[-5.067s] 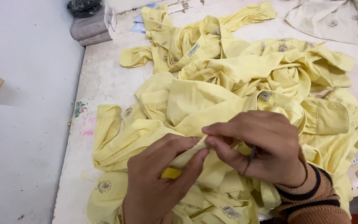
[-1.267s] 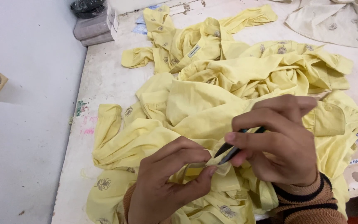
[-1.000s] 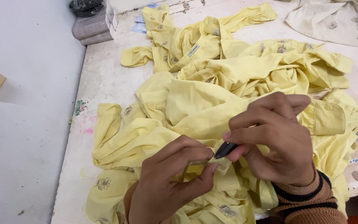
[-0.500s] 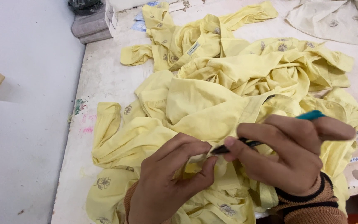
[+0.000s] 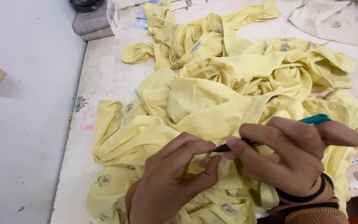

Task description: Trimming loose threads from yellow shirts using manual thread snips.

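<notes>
**Two hands working a small tool into yellow cloth**

Nearest the camera, a fold of a yellow garment (image 5: 195, 108) is pinched between thumb and fingers of the left hand (image 5: 172, 182), pressed shut on the cloth at the near table edge. Just beside it, a slim tool (image 5: 237, 145) with a dark tip and a teal end is gripped in the closed fingers of the right hand (image 5: 289, 159); a striped cuff (image 5: 311, 203) is seen at that wrist. The tip is set against the pinched fold, touching or nearly so. The tool's kind cannot be told for certain; it may be a thread snip or a pen.

The work is judged to be mid-step on this one garment: the fold is held, the tip is placed, and nothing shows it finished.

Beyond the hands, more yellow pieces (image 5: 204, 37) with small flower prints lie heaped on a worn white table (image 5: 104, 79), not sorted into any stack. At the far right corner a cream garment (image 5: 336, 20) is spread. At the far left, grey boxes (image 5: 92, 25) are stacked.
</notes>
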